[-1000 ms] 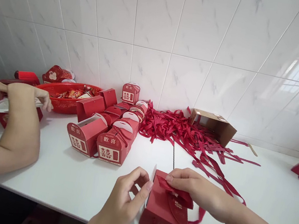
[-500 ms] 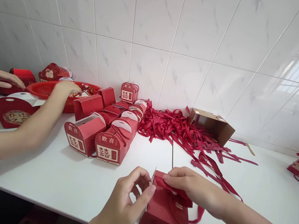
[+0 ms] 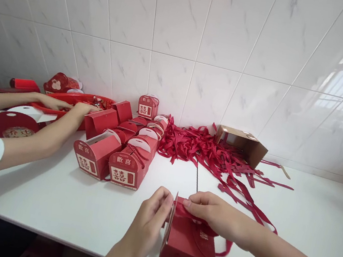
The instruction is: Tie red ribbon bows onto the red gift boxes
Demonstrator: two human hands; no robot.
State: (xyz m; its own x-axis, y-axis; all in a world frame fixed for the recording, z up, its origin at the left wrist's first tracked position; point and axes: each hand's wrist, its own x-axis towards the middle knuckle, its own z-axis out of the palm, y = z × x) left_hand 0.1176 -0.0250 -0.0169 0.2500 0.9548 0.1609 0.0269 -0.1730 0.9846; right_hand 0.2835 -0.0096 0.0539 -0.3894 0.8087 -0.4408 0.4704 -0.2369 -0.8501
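A small red gift box [image 3: 189, 247] with cord handles stands near the table's front edge, a raised flap along its left side. My right hand [image 3: 214, 214] is closed in a pinch on a dark red ribbon [image 3: 182, 211] at the top of the box. The ribbon's loose length [image 3: 226, 248] hangs past the right side. My left hand [image 3: 150, 217] is closed at the left flap, thumb and forefinger pressed together. A bit of red shows below its fingertips, seemingly the ribbon's end; the grip itself is partly hidden.
Several red boxes [image 3: 130, 165] stand in rows left of centre. Behind lies a heap of red ribbons [image 3: 189, 142], spilling from a cardboard box [image 3: 256, 153]. At left, a co-worker's hands [image 3: 84, 108] reach into a red basket [image 3: 61, 95] beside an open box [image 3: 14, 124]. A tiled wall rises behind.
My left fingers have closed into a pinch at the flap. My right hand has shifted slightly left. Both co-worker's hands at left are now in the basket; the hand at far right has left view.
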